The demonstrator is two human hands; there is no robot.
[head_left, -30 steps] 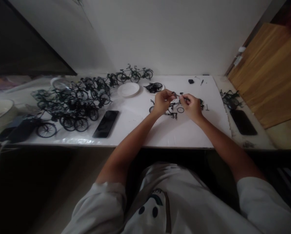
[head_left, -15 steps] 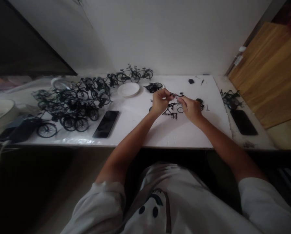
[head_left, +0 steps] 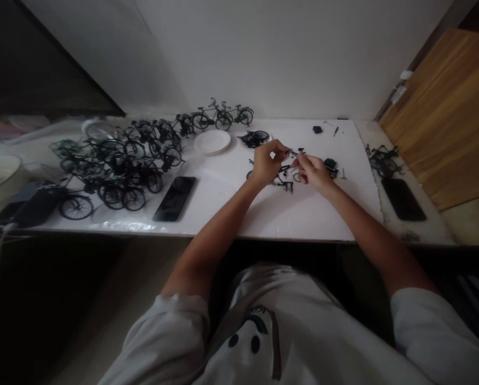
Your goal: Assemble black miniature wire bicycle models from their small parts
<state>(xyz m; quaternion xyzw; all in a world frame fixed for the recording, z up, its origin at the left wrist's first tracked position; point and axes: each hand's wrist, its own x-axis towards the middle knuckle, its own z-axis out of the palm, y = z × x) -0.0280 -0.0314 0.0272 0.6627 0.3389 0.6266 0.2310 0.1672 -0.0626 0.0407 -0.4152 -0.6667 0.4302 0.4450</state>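
Note:
My left hand [head_left: 268,161] and my right hand [head_left: 313,171] meet over the white table [head_left: 295,214], fingers pinched together. Between the fingertips is a small dark bicycle part [head_left: 293,153]; which piece it is stays too small to tell. Under the hands lies a partly built miniature bicycle [head_left: 281,181] with loose dark parts around it. A dark green piece [head_left: 331,164] lies just right of my right hand.
Several finished miniature black bicycles [head_left: 119,166] crowd the left of the table. A white dish [head_left: 212,142], a pile of wheels [head_left: 254,138], a black phone [head_left: 174,198], a second phone [head_left: 403,199] and more bicycle parts [head_left: 381,160] at right. Wooden panel [head_left: 451,117] far right.
Both hands stay pinched on the small part and have shifted slightly right and up in view; the camera tilted a little.

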